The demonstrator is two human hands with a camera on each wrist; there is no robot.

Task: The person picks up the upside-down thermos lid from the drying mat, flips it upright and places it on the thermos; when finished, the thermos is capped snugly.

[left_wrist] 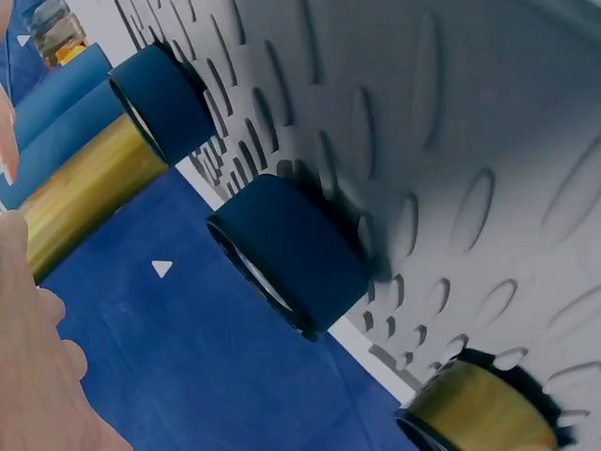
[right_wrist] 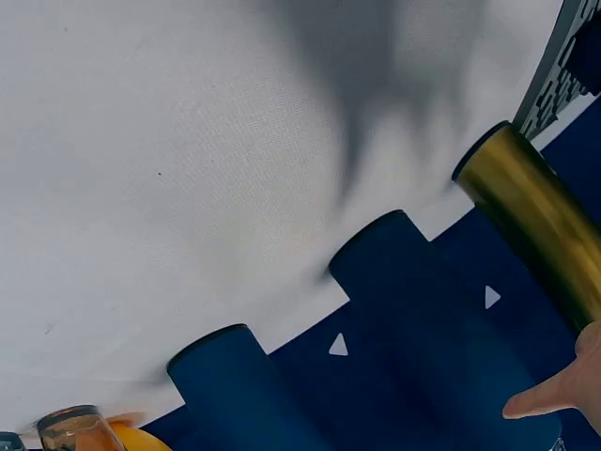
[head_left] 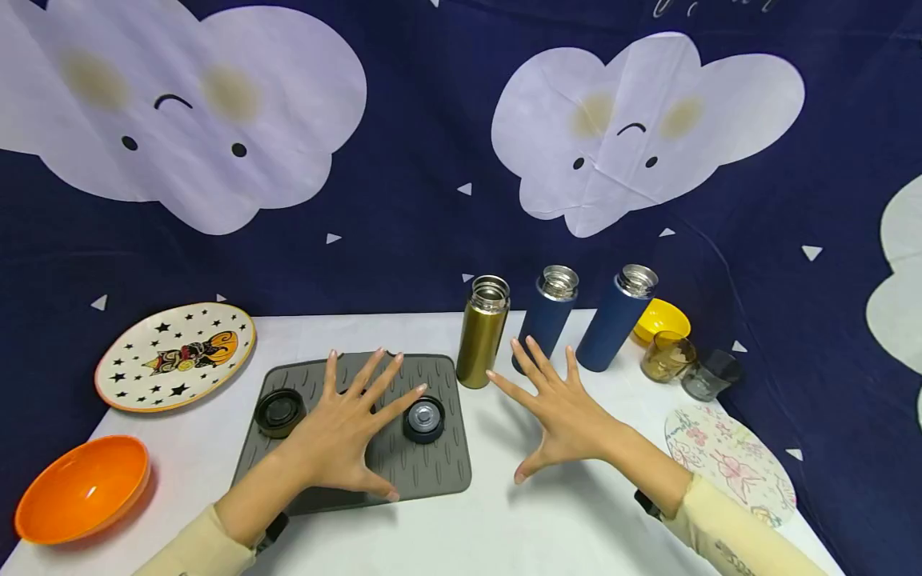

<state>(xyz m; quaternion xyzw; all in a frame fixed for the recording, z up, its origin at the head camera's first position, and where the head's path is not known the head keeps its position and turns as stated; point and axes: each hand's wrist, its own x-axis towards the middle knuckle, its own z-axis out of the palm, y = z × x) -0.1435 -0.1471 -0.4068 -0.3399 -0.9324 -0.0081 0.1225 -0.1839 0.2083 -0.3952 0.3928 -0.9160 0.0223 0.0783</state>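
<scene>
Grey mat (head_left: pixel 432 472) under left hand (head_left: pixel 346 436) (fingers (head_left: pixel 389 374) spread).

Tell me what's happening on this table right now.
A person holds both hands open, fingers spread, gripping nothing. The left hand hovers over a grey mat with flask lids on it. The right hand is in front of three uncapped flasks: one gold flask and two blue flasks, all upright.
</scene>
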